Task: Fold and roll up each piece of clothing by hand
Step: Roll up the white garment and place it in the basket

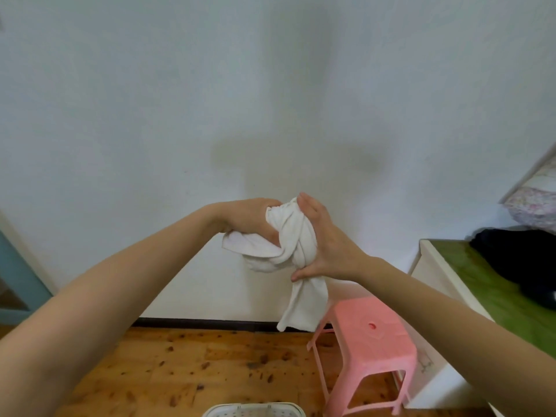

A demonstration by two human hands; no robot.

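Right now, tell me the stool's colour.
The stool is pink, seen best in the head view.

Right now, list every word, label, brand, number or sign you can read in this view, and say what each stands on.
No readable text anywhere in this view.
On the white cloth garment: no label or print showing.
On the pink plastic stool: only a round moulded mark on the seat, no letters.
On the white perforated plastic basket: nothing.
On the floral patterned fabric: blurred pattern only.

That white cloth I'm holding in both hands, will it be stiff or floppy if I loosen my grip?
Probably floppy: the white cloth bunches into folds between the left hand and right hand, and its free end hangs limp below. Thin fabric, so probably light; the bundle would likely unravel.
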